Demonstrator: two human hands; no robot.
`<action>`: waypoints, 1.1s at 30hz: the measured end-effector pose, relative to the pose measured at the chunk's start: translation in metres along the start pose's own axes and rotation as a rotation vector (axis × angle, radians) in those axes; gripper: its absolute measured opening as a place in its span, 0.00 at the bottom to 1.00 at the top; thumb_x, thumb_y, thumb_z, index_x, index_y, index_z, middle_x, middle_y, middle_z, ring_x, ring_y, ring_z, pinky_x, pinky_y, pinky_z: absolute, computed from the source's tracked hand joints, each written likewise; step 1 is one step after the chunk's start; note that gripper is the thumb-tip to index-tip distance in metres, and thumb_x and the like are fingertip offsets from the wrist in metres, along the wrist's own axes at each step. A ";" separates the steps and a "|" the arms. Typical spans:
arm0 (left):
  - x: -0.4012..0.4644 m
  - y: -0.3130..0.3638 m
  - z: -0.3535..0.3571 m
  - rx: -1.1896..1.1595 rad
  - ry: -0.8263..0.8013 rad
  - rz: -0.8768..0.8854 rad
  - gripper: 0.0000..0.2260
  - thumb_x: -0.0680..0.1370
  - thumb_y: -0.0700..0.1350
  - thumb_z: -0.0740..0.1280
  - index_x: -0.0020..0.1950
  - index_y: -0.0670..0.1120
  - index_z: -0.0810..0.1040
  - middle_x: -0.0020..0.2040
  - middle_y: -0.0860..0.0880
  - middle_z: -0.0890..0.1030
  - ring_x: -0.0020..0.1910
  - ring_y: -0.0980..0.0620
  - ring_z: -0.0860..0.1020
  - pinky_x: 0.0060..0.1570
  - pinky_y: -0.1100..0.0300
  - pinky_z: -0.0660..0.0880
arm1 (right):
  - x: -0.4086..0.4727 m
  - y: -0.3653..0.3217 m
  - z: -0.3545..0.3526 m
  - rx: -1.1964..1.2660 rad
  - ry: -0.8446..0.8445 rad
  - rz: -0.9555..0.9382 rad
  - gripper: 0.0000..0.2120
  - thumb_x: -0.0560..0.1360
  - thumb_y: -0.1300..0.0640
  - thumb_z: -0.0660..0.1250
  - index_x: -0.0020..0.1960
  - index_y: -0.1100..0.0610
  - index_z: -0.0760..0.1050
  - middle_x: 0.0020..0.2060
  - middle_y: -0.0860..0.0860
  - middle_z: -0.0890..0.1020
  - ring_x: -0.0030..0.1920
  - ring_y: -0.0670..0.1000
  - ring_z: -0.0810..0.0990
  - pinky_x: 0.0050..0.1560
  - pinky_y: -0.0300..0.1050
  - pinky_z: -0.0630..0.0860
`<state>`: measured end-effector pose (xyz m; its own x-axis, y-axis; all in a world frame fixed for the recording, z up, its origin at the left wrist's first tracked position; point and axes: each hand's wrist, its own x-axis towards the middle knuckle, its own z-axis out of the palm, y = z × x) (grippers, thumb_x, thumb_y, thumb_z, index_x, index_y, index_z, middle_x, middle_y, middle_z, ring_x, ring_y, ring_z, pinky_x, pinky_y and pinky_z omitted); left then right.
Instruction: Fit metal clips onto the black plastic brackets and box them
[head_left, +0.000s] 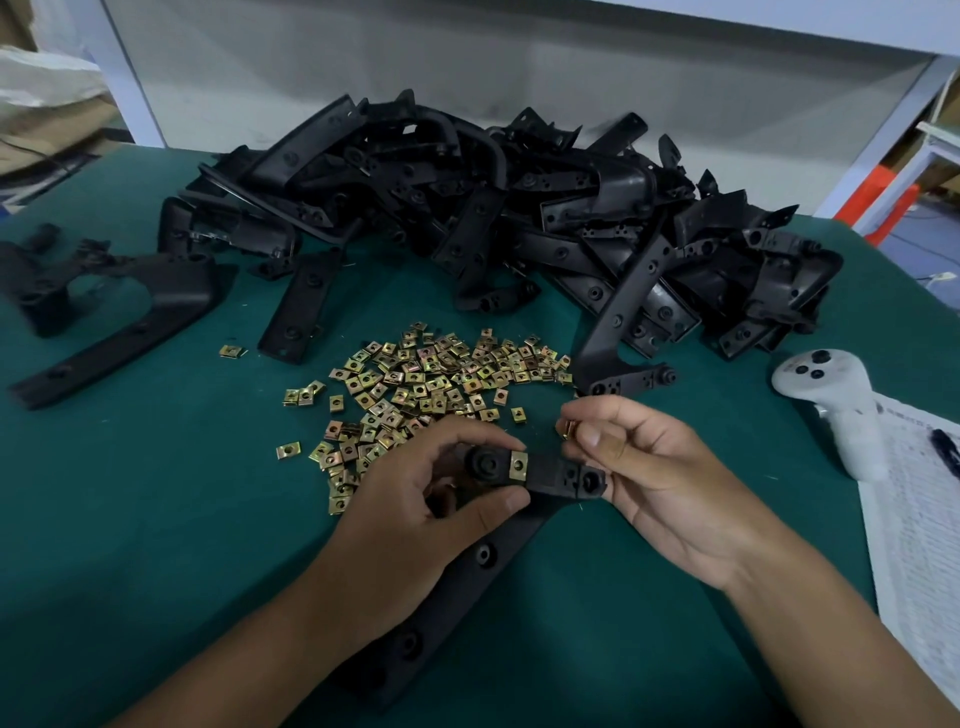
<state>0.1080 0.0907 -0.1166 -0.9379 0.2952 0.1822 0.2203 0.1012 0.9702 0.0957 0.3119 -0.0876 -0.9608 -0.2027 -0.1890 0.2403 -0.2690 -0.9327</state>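
Hidden/unclear: lower end of held bracket (540, 480) blurs out near the bottom edge; part of it is covered by the left hand (426, 499). Loose clip (567, 429) in the right hand (660, 467) is mostly behind the thumb, brass edge only. Print on the paper sheet (914, 519) is too small to read; sheet cut by the right edge.
Left hand: fingers and thumb curled round the held bracket's crossbar, gripping it above the mat.
Right hand: thumb and forefinger pinch the loose clip; remaining fingers support the crossbar's right end.
Fitted clip (519, 465): one, brass-coloured, square, holed, seated on the crossbar beside the left thumb.
Clip heap (415, 384): too many to count; small folded plates, yellowish plating, scattered flat on the green mat (156, 493) just beyond the hands.
Bracket pile (493, 208): dozens, uncountable; matte black moulded plastic, long holed arms, tangled, far side of mat.
Separate bracket (119, 312): lies alone, left.
Controller (831, 400): one, white, smooth, right of heap, touching the paper.
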 end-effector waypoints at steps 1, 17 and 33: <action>0.000 0.000 0.000 0.020 0.009 0.007 0.13 0.73 0.57 0.73 0.56 0.61 0.80 0.46 0.59 0.83 0.40 0.63 0.79 0.39 0.71 0.72 | 0.000 0.000 0.000 0.001 0.004 -0.004 0.09 0.70 0.62 0.70 0.49 0.55 0.85 0.44 0.53 0.86 0.47 0.50 0.86 0.45 0.39 0.81; 0.000 -0.004 0.001 0.011 0.039 0.004 0.12 0.71 0.58 0.73 0.54 0.62 0.80 0.49 0.60 0.84 0.49 0.60 0.81 0.46 0.67 0.76 | -0.001 0.000 -0.002 -0.130 -0.029 -0.037 0.10 0.69 0.54 0.74 0.50 0.50 0.85 0.47 0.51 0.86 0.43 0.43 0.81 0.40 0.34 0.75; 0.000 -0.005 0.001 0.099 0.044 0.018 0.12 0.74 0.60 0.70 0.57 0.62 0.79 0.49 0.58 0.84 0.42 0.50 0.81 0.45 0.47 0.79 | -0.001 0.003 -0.003 -0.346 -0.021 -0.091 0.06 0.72 0.53 0.73 0.49 0.49 0.85 0.45 0.50 0.87 0.46 0.46 0.81 0.51 0.48 0.72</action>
<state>0.1068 0.0911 -0.1217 -0.9439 0.2564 0.2082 0.2605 0.1902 0.9465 0.0965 0.3140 -0.0909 -0.9723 -0.2126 -0.0971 0.0890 0.0473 -0.9949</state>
